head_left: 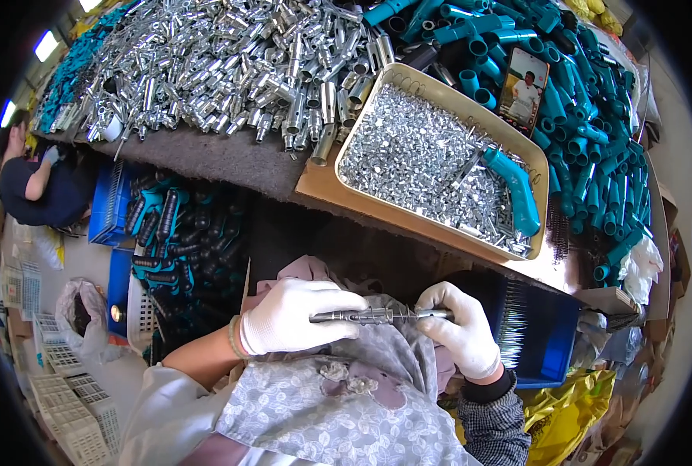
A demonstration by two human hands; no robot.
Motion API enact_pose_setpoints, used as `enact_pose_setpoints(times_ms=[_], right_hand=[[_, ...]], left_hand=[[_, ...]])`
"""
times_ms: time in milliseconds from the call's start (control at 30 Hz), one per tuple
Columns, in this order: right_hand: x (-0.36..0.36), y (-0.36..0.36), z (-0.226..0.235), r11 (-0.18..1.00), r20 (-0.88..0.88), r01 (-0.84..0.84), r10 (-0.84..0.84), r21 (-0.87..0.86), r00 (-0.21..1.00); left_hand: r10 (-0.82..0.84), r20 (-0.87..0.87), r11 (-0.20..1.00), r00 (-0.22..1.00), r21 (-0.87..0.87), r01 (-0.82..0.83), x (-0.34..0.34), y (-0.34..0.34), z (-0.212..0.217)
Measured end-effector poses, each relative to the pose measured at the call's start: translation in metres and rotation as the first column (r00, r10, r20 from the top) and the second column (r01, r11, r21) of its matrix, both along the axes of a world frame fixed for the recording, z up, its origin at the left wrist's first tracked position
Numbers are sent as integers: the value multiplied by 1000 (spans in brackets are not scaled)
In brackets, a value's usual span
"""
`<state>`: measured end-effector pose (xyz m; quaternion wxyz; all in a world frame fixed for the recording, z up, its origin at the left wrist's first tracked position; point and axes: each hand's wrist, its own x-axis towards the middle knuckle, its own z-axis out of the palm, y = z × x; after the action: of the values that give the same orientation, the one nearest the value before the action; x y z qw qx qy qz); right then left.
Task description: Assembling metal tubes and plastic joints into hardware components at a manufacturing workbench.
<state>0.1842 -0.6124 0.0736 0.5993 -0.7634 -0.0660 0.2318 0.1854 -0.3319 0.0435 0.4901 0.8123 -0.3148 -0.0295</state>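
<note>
Pinching a metal rod point(380, 315) between the fingers of left hand point(287, 317) and right hand point(462, 330), on the near side of the tray point(543, 198). Facing a teal handle point(518, 193) inside the tray and teal tubes point(594, 159) piled right of it.

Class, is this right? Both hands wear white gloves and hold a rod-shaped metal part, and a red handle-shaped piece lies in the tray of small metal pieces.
Not quite: the handle-shaped piece lying in the tray is teal, not red, as the head view shows. The rest stands.
</note>
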Motion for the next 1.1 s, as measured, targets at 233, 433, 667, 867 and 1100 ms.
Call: enact_pose_setpoints(times_ms=[233, 433, 667, 867, 1100], right_hand=[[0, -4, -1, 1000, -35, 0, -1, -29, 999], [-11, 8, -16, 990, 233, -80, 105, -114, 967], [-9, 12, -15, 944, 552, -76, 251, -320, 795], [0, 5, -9, 964, 475, -100, 210, -246, 854], [1, -5, 6, 989, 485, -24, 91, -144, 869]], left_hand=[[-7, 68, 1000, 998, 9, 7, 3, -2, -2], [-37, -20, 998, 999, -45, 36, 0, -8, -9], [-128, -66, 987, 990, -108, 120, 2, -7, -25], [-81, -15, 988, 997, -134, 79, 3, -16, -22], [-5, 76, 989, 997, -145, 16, 12, -13, -6]])
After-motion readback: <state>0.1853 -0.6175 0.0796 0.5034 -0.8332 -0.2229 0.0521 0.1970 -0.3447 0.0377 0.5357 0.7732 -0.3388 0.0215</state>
